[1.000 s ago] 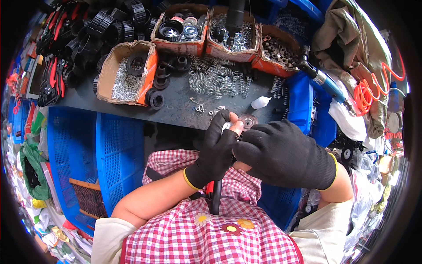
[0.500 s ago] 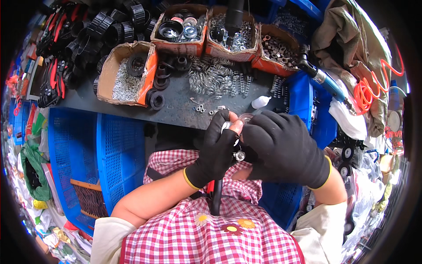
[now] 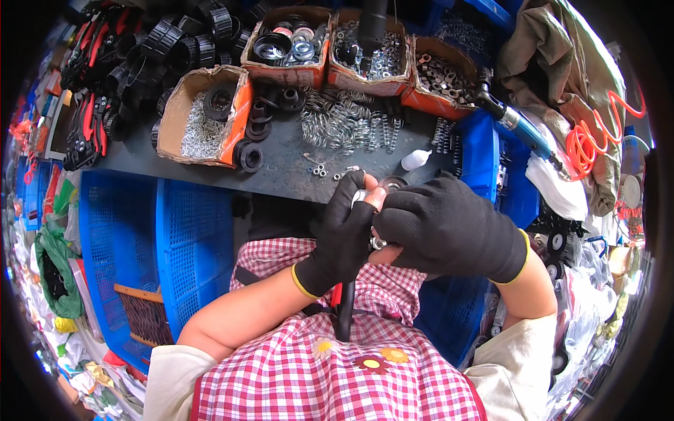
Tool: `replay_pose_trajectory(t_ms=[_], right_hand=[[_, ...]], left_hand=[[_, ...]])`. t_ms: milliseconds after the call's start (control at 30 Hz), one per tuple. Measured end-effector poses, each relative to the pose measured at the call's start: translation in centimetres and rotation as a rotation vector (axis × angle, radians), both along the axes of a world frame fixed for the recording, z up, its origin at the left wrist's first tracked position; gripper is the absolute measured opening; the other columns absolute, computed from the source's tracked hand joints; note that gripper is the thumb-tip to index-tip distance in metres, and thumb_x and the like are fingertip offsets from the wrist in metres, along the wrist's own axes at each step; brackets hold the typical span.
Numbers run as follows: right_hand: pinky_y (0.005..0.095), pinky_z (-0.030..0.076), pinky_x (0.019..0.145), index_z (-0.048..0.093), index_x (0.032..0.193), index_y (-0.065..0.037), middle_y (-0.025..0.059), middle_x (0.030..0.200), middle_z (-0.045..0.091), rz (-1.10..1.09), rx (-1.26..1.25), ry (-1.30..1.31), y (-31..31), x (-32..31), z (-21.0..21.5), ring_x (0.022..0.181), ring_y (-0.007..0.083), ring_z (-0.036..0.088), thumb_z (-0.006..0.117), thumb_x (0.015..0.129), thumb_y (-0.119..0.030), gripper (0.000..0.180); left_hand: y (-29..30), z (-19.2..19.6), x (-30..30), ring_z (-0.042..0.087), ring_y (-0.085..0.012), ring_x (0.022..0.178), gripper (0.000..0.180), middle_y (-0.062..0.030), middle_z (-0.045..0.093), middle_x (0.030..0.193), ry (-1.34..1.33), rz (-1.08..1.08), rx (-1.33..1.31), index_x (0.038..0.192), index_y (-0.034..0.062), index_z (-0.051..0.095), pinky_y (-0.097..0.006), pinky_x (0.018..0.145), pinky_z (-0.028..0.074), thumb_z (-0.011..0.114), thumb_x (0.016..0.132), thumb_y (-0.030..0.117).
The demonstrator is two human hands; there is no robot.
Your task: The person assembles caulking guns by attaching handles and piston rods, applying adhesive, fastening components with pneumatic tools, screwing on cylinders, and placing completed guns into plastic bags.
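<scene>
Both hands meet in front of my lap, in black gloves that leave some fingertips bare. My left hand (image 3: 344, 235) is closed round the upper part of a hand tool with a black and red handle (image 3: 344, 312), which hangs down toward the apron. Over the tool's other side curls my right hand (image 3: 449, 224), with thumb and fingers at a shiny metal nut or bolt end (image 3: 378, 243). A round dark ring-shaped part (image 3: 393, 183) shows just beyond the fingers. The gloves hide most of the tool's head, so its exact kind is unclear.
On the dark bench (image 3: 281, 184) lie springs (image 3: 351, 123), a few nuts (image 3: 319, 170) and a small white bottle (image 3: 416, 160). Cardboard boxes of hardware (image 3: 203, 119) line the back. A blue power driver (image 3: 523, 133) lies at right; blue crates (image 3: 196, 238) stand below.
My right hand has shifted slightly left and its fingers have closed in at the nut, covering more of it. My left hand keeps its hold on the tool.
</scene>
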State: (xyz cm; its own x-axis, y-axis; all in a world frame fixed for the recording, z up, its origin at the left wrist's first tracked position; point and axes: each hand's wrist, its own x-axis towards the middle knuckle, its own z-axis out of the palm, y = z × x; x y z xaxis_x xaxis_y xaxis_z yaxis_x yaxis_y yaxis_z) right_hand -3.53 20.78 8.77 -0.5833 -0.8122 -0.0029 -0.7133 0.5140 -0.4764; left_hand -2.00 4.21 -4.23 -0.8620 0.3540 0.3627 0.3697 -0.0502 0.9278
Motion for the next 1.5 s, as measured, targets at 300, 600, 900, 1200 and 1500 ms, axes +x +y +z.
replay_pose_trajectory(t_ms=[300,600,900,1200,1500], right_hand=[[0.0360,0.049,0.060,0.060,0.100,-0.006,0.0077,0.095,0.060,-0.203,-0.002,0.276,-0.9,2.8,-0.8,0.084,0.0242,0.063,0.073,0.075,-0.027,0.036],[0.0355,0.047,0.055,0.060,0.090,-0.009,0.0050,0.082,0.059,-0.084,-0.142,0.019,0.2,0.4,-1.1,0.073,0.0242,0.063,0.076,0.073,-0.023,0.028],[0.0357,0.047,0.054,0.055,0.084,-0.009,0.0058,0.076,0.058,-0.098,-0.044,0.170,-0.9,1.2,-1.0,0.067,0.0239,0.063,0.077,0.072,-0.025,0.030],[0.0348,0.052,0.060,0.058,0.096,-0.008,0.0082,0.091,0.058,-0.146,0.097,0.234,-1.2,1.4,-0.1,0.086,0.0237,0.064,0.067,0.077,-0.025,0.026],[0.0347,0.050,0.059,0.059,0.090,-0.009,0.0056,0.084,0.056,0.127,0.244,0.169,-0.4,-0.7,0.4,0.076,0.0218,0.063,0.066,0.074,-0.023,0.023]], left_hand=[[1.0,0.2,0.6,0.054,-0.0094,0.084,0.015,-0.0053,0.053,0.097,-0.390,0.042,0.209,0.106,-0.0004,0.052,-0.025,0.073,0.047,0.049,0.101,0.013],[0.2,0.7,0.5,0.055,-0.0103,0.092,0.019,-0.0056,0.055,0.101,-0.256,-0.036,0.000,0.113,0.0006,0.049,-0.027,0.081,0.047,0.049,0.101,0.015],[0.1,-1.2,0.7,0.055,-0.0104,0.099,0.027,-0.0058,0.055,0.109,-0.276,-0.113,0.089,0.122,-0.0002,0.045,-0.028,0.091,0.046,0.049,0.101,0.017],[0.5,-0.2,0.3,0.054,-0.0133,0.089,0.018,-0.0087,0.052,0.103,-0.129,-0.055,0.124,0.116,0.0027,0.052,-0.026,0.075,0.047,0.050,0.099,0.010],[1.1,0.9,0.5,0.051,-0.0026,0.079,0.012,0.0016,0.053,0.088,-0.724,-0.097,0.429,0.106,0.0081,0.050,-0.019,0.069,0.044,0.050,0.100,0.019]])
